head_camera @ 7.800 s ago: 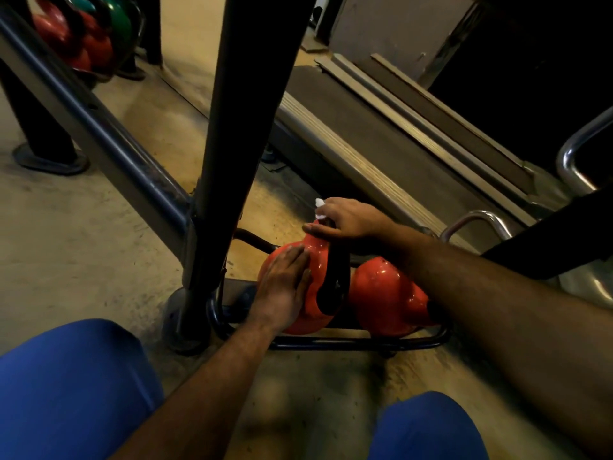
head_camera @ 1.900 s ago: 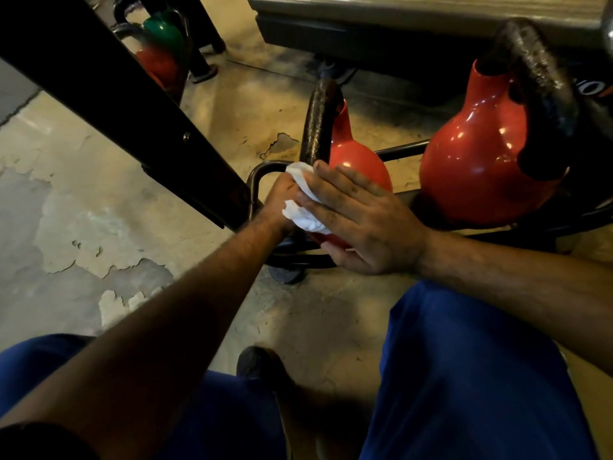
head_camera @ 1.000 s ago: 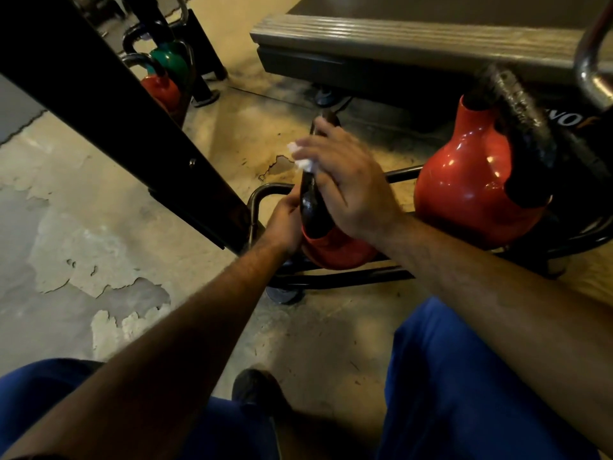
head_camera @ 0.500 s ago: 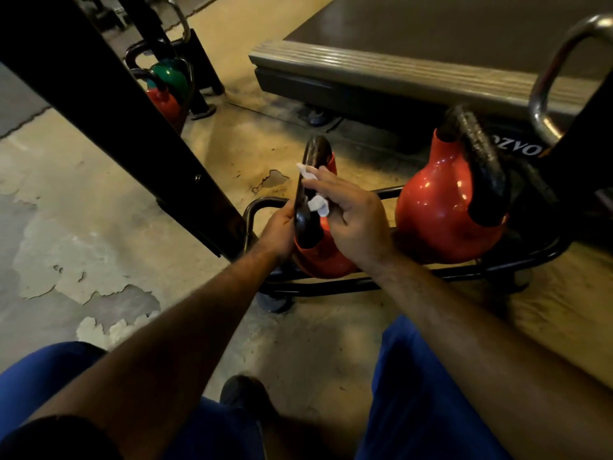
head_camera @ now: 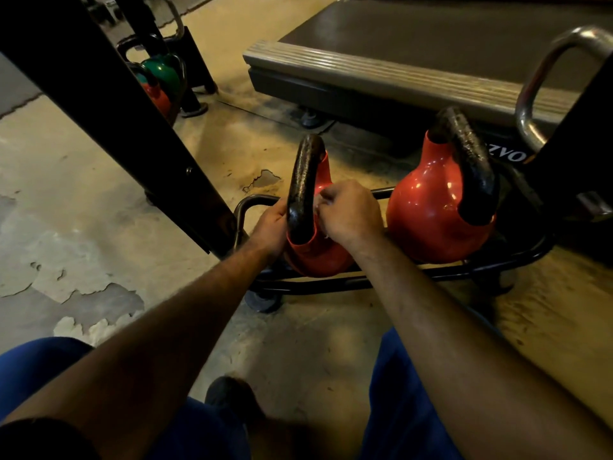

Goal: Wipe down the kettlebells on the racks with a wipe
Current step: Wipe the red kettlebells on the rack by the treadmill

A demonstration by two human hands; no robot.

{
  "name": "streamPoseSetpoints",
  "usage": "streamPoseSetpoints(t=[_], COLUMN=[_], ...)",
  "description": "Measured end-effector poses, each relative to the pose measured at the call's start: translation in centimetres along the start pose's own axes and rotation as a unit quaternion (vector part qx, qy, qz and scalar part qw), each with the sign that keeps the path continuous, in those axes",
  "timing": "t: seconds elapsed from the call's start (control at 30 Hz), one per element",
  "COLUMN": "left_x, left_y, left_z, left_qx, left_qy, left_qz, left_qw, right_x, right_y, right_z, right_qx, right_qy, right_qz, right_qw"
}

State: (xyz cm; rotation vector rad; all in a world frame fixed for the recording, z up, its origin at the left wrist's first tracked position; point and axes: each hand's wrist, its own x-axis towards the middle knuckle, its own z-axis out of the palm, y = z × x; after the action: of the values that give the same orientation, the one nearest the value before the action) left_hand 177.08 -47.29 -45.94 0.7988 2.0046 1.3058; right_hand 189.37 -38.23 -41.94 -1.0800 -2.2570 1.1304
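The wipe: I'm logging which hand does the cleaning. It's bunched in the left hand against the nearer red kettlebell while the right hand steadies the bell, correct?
Hands swapped. The head view shows the wipe bunched in the right hand against the nearer red kettlebell; the left hand steadies the bell.

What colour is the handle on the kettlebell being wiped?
Black, on a red kettlebell; the handle shows in the head view.

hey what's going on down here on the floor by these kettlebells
A person crouched on the floor is wiping a red kettlebell that sits in a low black rack. The left hand braces its left side beside the black handle, while the right hand presses a white wipe, mostly hidden under the fingers, against the kettlebell near the handle. A second red kettlebell sits untouched to the right in the same rack.
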Motion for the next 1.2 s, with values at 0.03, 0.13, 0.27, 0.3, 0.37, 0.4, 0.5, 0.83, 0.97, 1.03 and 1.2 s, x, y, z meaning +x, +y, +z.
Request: streamPoseSetpoints(t=[0.03,0.13,0.27,0.3,0.37,0.4,0.5,0.83,0.97,1.03,1.2], left_x=[0.0,0.1,0.2,0.2,0.2,0.3,0.4,0.2,0.3,0.3,0.2], left_y=[0.2,0.0,-0.3,-0.2,-0.3,-0.4,-0.6,-0.6,-0.7,-0.7,-0.7], left_z=[0.0,-0.1,0.0,0.1,0.0,0.0,0.0,0.2,0.3,0.4,0.5], left_qx=[-0.001,-0.005,-0.009,-0.006,-0.012,-0.013,-0.001,-0.007,-0.008,-0.017,-0.027], left_qy=[0.002,0.001,-0.005,-0.002,0.003,0.005,0.009,0.007,0.015,0.018,0.011], left_qz=[0.0,0.002,0.01,0.009,0.01,0.008,0.005,0.013,0.028,0.024,0.023], left_qw=[1.0,1.0,1.0,1.0,1.0,1.0,1.0,1.0,0.999,0.999,0.999], right_x=[-0.1,0.2,0.2,0.1,-0.1,-0.1,-0.1,1.5,1.6,1.9,2.2], right_y=[-0.7,-1.0,-0.5,-0.5,-0.5,-0.3,-0.5,-0.4,-2.9,-3.7,-6.1], right_z=[-0.6,-0.3,-0.7,-1.4,-2.4,-2.6,-2.5,-3.9,-4.7,-4.2,-3.7], right_qx=[-0.05,-0.018,0.421,0.496,0.598,0.638,0.709,0.544,0.678,0.72,0.761], right_qy=[-0.009,-0.046,-0.136,-0.165,-0.217,-0.232,-0.225,-0.319,-0.195,-0.126,-0.055], right_qz=[-0.01,-0.01,0.126,0.152,0.178,0.185,0.192,0.22,0.263,0.262,0.207], right_qw=[0.999,0.999,0.888,0.839,0.751,0.711,0.641,0.744,0.658,0.63,0.612])
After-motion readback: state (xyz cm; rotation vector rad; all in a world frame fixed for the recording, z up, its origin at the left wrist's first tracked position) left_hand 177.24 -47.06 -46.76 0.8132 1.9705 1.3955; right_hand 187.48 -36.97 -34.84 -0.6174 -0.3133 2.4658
